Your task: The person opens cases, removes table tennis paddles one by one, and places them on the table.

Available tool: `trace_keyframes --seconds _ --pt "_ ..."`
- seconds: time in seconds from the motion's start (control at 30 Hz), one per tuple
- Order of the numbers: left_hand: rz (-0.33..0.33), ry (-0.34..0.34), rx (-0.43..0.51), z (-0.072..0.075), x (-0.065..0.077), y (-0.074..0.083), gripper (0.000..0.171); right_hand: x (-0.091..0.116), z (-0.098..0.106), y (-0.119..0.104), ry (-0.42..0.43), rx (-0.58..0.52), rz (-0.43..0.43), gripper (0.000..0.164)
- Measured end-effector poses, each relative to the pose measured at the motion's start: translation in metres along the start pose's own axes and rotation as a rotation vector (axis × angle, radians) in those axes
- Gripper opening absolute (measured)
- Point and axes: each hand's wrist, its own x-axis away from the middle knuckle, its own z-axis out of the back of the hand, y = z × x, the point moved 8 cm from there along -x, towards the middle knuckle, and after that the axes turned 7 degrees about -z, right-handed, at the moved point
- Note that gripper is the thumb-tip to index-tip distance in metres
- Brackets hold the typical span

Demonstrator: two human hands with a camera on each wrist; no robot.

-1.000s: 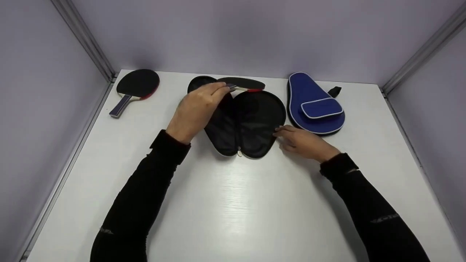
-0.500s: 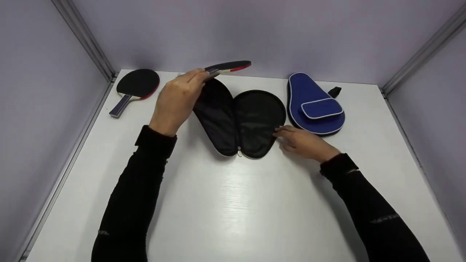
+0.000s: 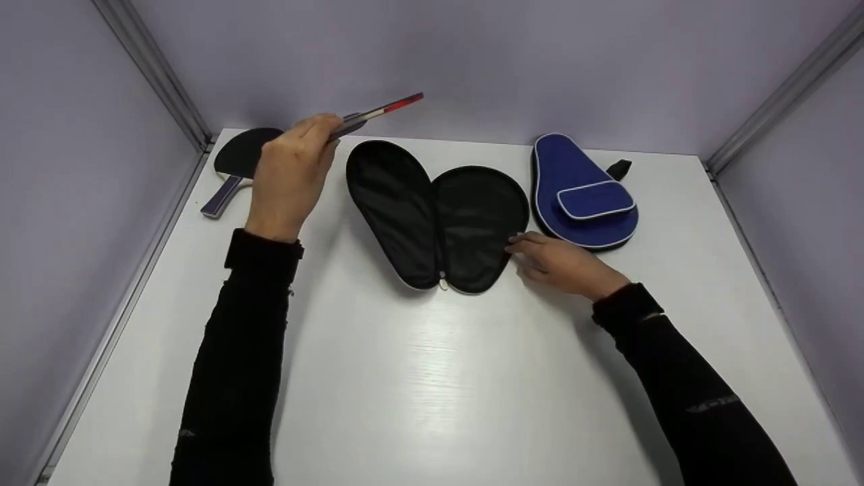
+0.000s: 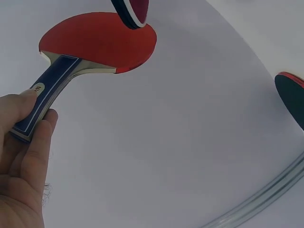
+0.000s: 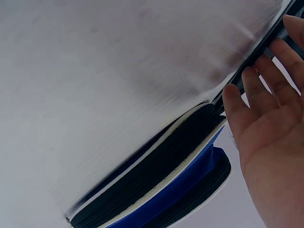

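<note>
My left hand (image 3: 290,175) grips a table tennis paddle (image 3: 385,111) by its handle, raised above the table and seen nearly edge-on. The left wrist view shows this paddle's red face (image 4: 102,40), with the thumb on the blue handle. Unzipped and spread, a black-lined paddle case (image 3: 398,209) lies mid-table. My right hand (image 3: 563,266) touches its right edge with fairly straight fingers (image 5: 256,83). A second paddle (image 3: 239,152), black side up, lies at the back left, partly hidden by my left hand.
A blue paddle case (image 3: 574,155) with white piping, a front pocket and a black strap lies at the back right, close to my right hand. Pale walls (image 3: 459,74) border the white table (image 3: 432,378) at the back and sides.
My left hand has lifted the paddle off the open case and moved up and left, tilting it edge-on. The case's left half is uncovered. My right hand has stayed put.
</note>
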Motion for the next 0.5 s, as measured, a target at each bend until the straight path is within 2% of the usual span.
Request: trace_keyframes --seconds 0.2,0.5 --pt "0.056 0.007 -0.001 0.001 0.005 -0.021 0.023 0.0 0.0 0.001 -0.004 0.0 -0.01 0.045" --pt "0.18 -0.046 -0.014 -0.006 0.017 -0.052 0.023 0.0 -0.001 0.001 -0.007 0.005 0.0 0.046"
